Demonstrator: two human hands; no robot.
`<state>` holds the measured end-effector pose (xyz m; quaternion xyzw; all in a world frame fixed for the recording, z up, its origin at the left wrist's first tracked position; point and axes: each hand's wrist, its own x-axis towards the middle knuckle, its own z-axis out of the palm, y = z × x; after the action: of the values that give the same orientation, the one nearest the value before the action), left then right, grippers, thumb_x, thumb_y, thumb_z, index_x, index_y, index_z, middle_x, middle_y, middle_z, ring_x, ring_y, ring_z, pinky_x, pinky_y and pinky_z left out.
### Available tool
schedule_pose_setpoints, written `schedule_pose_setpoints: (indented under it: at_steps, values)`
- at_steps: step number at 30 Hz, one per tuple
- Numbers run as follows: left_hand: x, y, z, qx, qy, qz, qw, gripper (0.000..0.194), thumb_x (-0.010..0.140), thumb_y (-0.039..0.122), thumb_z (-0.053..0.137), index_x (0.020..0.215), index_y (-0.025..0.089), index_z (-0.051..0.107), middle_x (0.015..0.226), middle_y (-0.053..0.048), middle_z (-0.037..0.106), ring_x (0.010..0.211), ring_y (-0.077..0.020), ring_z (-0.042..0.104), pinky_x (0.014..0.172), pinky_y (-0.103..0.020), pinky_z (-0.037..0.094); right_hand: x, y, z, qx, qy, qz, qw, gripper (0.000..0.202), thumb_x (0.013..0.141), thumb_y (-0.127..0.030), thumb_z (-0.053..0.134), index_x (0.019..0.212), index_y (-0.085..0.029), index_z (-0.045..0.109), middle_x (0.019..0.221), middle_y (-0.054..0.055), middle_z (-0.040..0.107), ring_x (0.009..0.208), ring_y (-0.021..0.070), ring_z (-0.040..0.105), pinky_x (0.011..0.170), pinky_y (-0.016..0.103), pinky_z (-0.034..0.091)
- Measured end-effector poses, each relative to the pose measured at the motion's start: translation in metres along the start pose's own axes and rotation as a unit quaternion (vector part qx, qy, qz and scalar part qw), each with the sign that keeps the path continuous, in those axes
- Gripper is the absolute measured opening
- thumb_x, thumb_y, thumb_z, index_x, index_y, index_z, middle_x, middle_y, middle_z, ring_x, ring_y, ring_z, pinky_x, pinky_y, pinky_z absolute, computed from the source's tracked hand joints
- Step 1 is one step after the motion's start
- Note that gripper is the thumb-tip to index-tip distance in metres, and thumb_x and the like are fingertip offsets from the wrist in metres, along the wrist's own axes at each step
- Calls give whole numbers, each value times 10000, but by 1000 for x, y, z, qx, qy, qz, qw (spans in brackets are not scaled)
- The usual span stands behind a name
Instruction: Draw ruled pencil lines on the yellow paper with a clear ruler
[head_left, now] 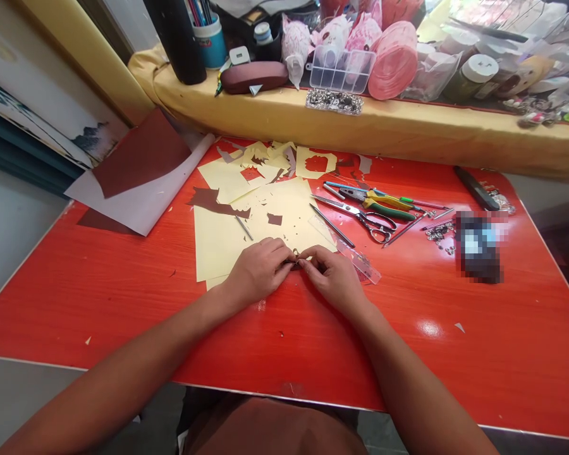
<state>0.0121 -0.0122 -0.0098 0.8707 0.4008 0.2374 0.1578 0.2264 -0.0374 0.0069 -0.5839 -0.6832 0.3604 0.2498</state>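
The left hand (258, 272) has its thumb and fingers closed on a small dark brown piece (294, 265), and the right hand (336, 276) pinches the same piece from the other side. The piece is held at the near edge of the large pale yellow paper sheet (218, 249), towards its right; its finer shape is hidden by the fingertips. On the sheet lie a torn-edged dark brown strip (218, 203) and a small dark brown four-sided scrap (275, 219). A clear plastic ruler (364, 265) rests along the sheet's right side. Farther right of the sheet lie silver-bladed scissors with dark loop handles (360, 217), and just beyond these, pliers with yellow-and-green handles (382, 207).
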Motion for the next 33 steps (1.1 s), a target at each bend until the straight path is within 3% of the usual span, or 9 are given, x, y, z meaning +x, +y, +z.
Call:
schedule_pose_setpoints:
  at_steps: [8, 20, 33]
  values:
    - [2, 2, 0, 2, -15, -14, 1000, 95, 1030, 176, 594, 1023, 218, 679, 1006, -48, 718, 933, -228, 663, 771, -359, 514, 0, 1, -2, -18, -16, -6, 1000, 162, 989, -294, 589, 1020, -232, 735, 650, -45, 595, 591, 158, 520, 613, 272, 348]
    - [4, 5, 1, -54, -1, -15, 998, 91, 1001, 122, 592, 986, 210, 607, 961, -34, 675, 905, -215, 610, 804, -349, 520, 1, 2, 4, -34, 17, -5, 999, 135, 987, -306, 626, 993, -235, 741, 655, -37, 631, 585, 156, 544, 599, 270, 347]
    - [2, 5, 0, -57, 9, -10, 998, 118, 998, 104, 585, 949, 209, 609, 943, -38, 679, 891, -222, 592, 805, -361, 501, 0, 0, -5, -37, -31, -22, 999, 169, 978, -254, 599, 1043, -231, 754, 638, -40, 607, 575, 157, 521, 599, 272, 341]
